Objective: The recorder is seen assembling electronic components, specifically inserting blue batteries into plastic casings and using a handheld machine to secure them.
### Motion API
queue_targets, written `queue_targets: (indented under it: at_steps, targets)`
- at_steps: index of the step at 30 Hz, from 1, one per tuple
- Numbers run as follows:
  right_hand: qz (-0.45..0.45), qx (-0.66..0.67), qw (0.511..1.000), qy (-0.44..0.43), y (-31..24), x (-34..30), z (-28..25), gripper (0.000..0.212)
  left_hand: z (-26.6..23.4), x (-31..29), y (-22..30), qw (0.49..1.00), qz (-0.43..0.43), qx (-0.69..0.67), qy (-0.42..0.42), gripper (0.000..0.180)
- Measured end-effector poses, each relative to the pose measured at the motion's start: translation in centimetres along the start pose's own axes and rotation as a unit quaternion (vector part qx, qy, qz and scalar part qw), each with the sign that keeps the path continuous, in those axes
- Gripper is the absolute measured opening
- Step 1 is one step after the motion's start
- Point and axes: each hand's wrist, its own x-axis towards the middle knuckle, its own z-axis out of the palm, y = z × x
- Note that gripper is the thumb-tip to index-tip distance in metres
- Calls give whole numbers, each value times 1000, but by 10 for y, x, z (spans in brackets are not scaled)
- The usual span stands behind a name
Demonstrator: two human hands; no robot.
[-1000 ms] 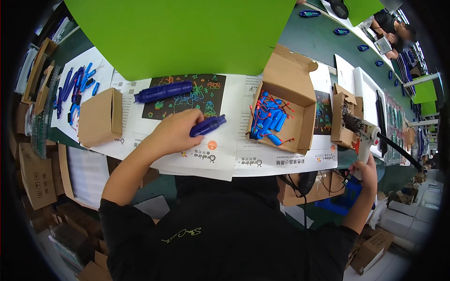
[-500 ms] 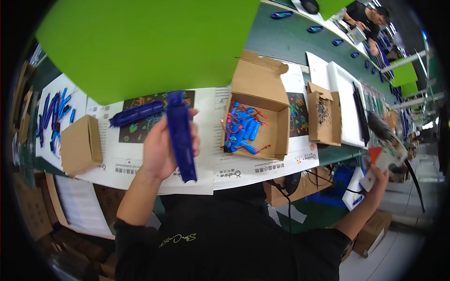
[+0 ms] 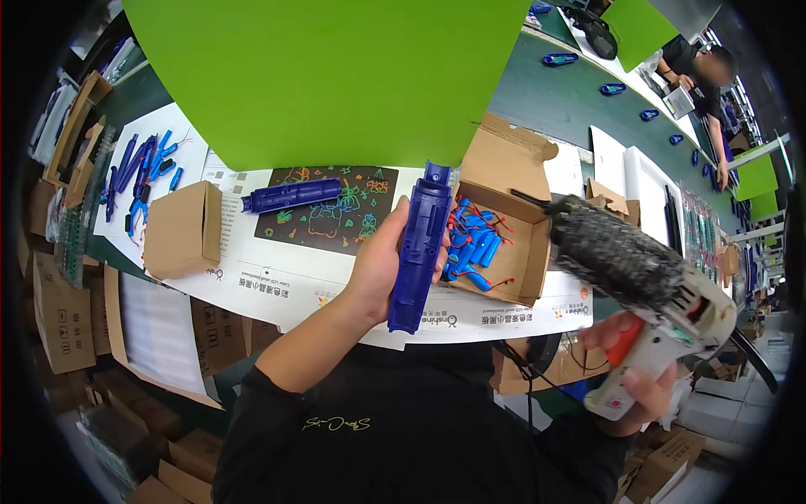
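Observation:
My left hand is closed round a long dark-blue plastic shell half, held upright with its ribbed hollow side showing. In my right hand is a white hot glue gun with an orange trigger and a dark, crusted front barrel. Its thin nozzle points left, over the open cardboard box. Blue cylindrical battery cells with red wires lie in that box, just right of the shell half. A second dark-blue shell half rests on a dark printed picture to the left.
A green panel stands at the back of the table. On the left are a closed cardboard box and a pile of blue parts. A conveyor carries blue pieces past, and a co-worker sits beyond it.
My right hand has brought the glue gun in from the far right to beside the box of cells. The shell half in my left hand now stands close to the box's left side.

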Motion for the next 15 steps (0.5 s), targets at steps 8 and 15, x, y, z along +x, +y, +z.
queue_targets:
  at_steps: [8,15]
  targets:
    - [100,-22,984,-144,20,19,7,40,0,-3,-2,998,-18,33,40,51]
    - [145,-97,982,-76,21,22,23,50,9,-3,3,997,-35,39,64,52]
